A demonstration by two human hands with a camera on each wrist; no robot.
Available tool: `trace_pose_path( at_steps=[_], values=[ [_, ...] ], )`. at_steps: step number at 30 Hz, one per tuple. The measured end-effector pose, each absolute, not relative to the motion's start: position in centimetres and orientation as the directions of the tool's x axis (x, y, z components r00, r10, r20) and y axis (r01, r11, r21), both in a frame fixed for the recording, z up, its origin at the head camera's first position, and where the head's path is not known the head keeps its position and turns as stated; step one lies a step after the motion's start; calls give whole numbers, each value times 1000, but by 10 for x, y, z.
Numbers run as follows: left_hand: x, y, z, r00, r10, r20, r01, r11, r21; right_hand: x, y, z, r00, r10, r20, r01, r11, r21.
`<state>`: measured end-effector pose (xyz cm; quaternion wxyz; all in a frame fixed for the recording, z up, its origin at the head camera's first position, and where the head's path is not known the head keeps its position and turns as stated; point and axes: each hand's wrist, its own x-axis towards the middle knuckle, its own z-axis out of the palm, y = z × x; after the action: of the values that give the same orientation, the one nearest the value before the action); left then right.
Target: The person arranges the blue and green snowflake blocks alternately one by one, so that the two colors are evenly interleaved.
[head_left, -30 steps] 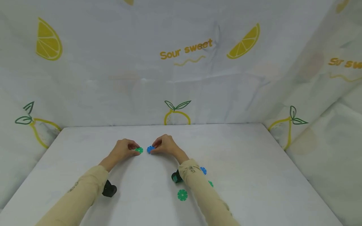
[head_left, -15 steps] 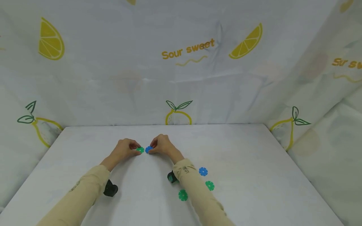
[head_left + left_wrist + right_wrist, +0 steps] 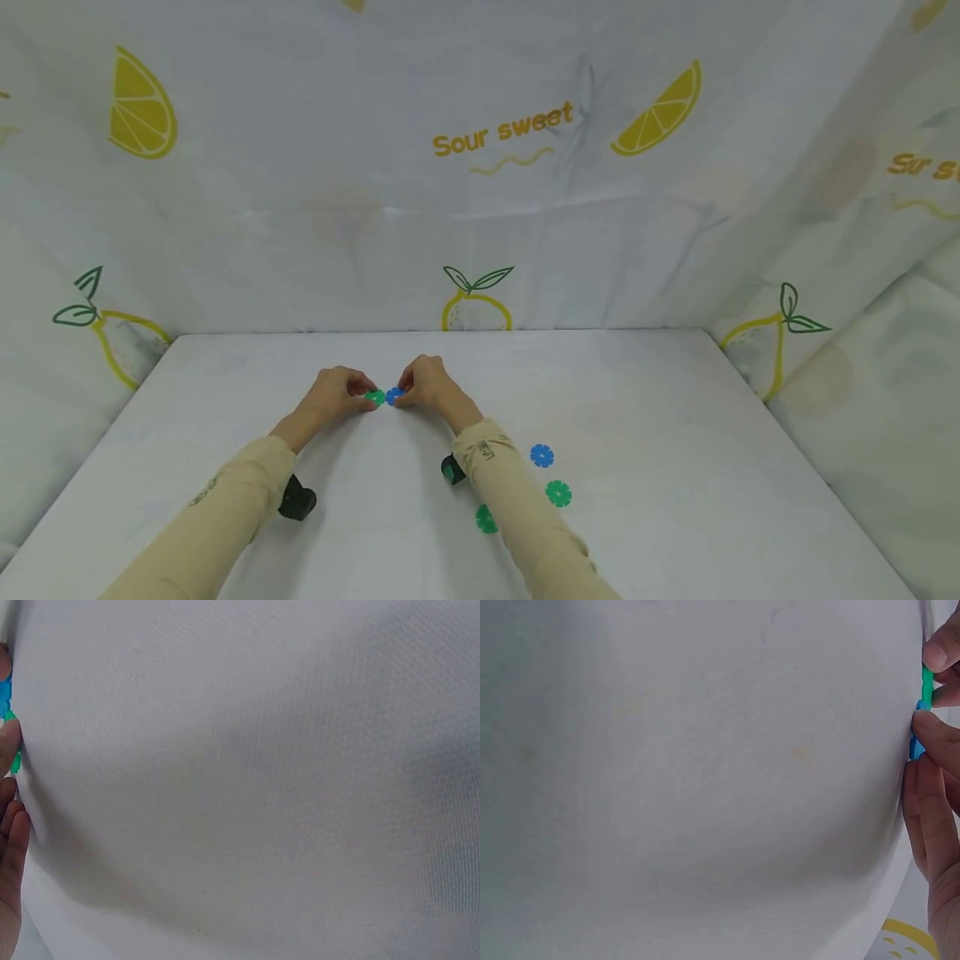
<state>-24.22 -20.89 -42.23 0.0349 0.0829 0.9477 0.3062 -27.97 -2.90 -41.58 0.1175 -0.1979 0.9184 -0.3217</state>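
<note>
My left hand (image 3: 330,398) pinches a green notched plastic disc (image 3: 377,397) between thumb and fingers. Facing it, my right hand (image 3: 433,388) pinches a blue notched disc (image 3: 393,397). The two discs meet edge to edge just over the far half of the white table. In the right wrist view the green disc (image 3: 927,686) sits right at the edge of the blue disc (image 3: 917,742). The left wrist view catches only slivers of the green disc (image 3: 16,761) and the blue disc (image 3: 5,697) beside the fingertips.
Right of the right forearm lie a loose blue disc (image 3: 542,456) and a green disc (image 3: 558,493). Another green disc (image 3: 486,518) is partly covered by the right sleeve (image 3: 517,500). Black wrist cameras hang under both forearms. A lemon-print cloth (image 3: 360,250) stands behind the white table (image 3: 675,417).
The right hand has moved left with its blue disc, and the gap between the blue and green discs has closed. The right sleeve has uncovered loose discs on its right.
</note>
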Motion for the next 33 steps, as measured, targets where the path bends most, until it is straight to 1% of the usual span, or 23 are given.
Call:
trace_pose_path(
  at_steps=[16, 23, 33],
  values=[
    [-244, -205, -419, -977, 214, -14, 167, 798, 580, -276, -30, -410, -893, -442, -82, -300, 723, -623],
    [-243, -204, -418, -979, 203, -36, 146, 804, 577, -278, -32, -412, -896, -437, -79, -298, 725, -621],
    [-246, -204, -420, -971, 240, 7, 206, 815, 541, -283, -32, -415, -894, -437, -105, -286, 734, -615]
  ],
)
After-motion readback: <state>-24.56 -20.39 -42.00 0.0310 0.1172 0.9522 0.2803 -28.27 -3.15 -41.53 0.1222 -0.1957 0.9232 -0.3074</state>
